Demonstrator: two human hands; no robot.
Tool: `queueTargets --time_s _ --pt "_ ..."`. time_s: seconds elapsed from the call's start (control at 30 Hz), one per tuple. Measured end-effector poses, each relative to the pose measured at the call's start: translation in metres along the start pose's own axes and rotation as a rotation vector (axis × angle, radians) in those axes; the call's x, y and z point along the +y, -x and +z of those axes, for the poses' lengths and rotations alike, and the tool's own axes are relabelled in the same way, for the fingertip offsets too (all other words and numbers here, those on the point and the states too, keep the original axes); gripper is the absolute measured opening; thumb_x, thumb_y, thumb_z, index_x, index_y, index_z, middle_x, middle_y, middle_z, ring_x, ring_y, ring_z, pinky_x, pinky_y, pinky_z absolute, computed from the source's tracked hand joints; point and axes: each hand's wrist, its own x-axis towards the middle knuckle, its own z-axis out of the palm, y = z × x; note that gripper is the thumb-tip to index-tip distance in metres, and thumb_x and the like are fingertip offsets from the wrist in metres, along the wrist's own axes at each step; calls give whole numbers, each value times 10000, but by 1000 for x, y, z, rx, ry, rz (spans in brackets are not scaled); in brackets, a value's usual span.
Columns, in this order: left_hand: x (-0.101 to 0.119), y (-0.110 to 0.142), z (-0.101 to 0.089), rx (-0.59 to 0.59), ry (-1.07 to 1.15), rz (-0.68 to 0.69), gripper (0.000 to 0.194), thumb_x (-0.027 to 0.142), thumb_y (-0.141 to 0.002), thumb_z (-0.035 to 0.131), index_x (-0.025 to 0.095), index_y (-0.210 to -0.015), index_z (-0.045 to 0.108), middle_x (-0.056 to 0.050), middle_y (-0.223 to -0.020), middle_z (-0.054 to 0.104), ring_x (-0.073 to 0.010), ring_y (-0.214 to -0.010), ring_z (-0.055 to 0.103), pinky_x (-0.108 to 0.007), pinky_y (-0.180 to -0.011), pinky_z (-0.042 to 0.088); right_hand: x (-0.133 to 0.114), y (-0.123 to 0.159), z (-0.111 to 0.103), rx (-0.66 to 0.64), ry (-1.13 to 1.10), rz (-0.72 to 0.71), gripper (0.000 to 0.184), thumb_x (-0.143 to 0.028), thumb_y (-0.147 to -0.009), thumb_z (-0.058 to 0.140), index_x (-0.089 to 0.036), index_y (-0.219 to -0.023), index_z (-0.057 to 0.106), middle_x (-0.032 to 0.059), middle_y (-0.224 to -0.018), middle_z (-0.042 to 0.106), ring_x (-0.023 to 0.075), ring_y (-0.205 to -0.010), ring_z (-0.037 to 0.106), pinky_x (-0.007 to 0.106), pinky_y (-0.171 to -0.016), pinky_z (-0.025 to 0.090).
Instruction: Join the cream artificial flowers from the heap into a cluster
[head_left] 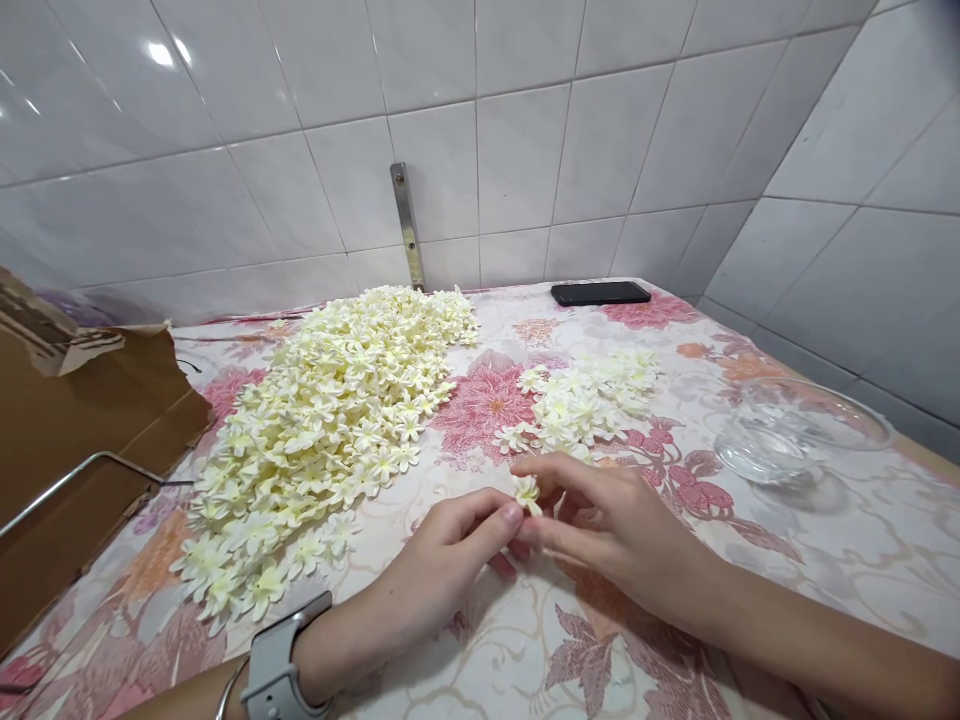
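My left hand (442, 565) and my right hand (607, 525) meet over the middle of a flowered tablecloth (825, 560). Between their fingertips they pinch one small cream artificial flower (526, 493). Both hands have their fingers curled and pressed together on it. A large heap of the same cream flowers (322, 420) spreads to the left of my left hand. A smaller pile of flowers (585, 400) lies just beyond my hands. My left wrist wears a grey watch (281, 665).
A clear glass bowl (795, 435) stands at the right. A black phone (600, 293) lies at the table's back edge by the tiled wall. A brown cardboard box (82, 420) with a metal rod stands at the left.
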Motion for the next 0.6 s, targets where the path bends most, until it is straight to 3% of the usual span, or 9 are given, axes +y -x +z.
queueTargets --time_s 0.1,0.17,0.27,0.37,0.47,0.6 --pt "0 1 1 40 120 -18 174 326 -763 656 163 -823 659 -3 -755 630 -129 -713 568 -220 -684 447 1 1 0 15 47 38 97 -230 -786 636 -202 -866 589 -30 -668 595 128 -578 546 229 -528 430" --pt "-1 2 1 71 161 -5 205 266 -716 709 176 -895 668 -6 -796 656 -137 -744 587 -222 -693 456 0 2 0 19 79 37 101 -193 -761 652 -199 -835 584 -36 -644 565 127 -566 525 225 -510 417" --pt "-1 1 0 141 126 21 115 242 -739 687 152 -811 685 -12 -752 658 -123 -707 578 -202 -654 448 -2 2 0 12 26 -2 144 -196 -754 670 -206 -881 603 -29 -690 593 132 -608 553 228 -544 436" --pt "-1 0 -1 181 141 36 101 239 -764 660 144 -798 670 -12 -746 658 -109 -689 580 -189 -644 449 -2 0 -2 48 -93 -20 78 -219 -852 560 -223 -872 635 -8 -779 654 142 -729 607 238 -653 459" --pt "-2 -1 -1 228 182 65 159 221 -733 693 185 -856 599 26 -703 640 -108 -665 591 -195 -629 464 -3 0 -3 38 -218 54 132 -223 -867 537 -221 -796 648 -12 -749 666 135 -706 613 225 -632 457" --pt "-1 0 -2 311 55 164 136 191 -712 707 184 -714 572 51 -669 591 -87 -623 550 -167 -564 436 -7 2 -2 15 -355 148 138 -292 -851 578 -201 -764 634 -4 -723 635 134 -668 592 226 -602 452"
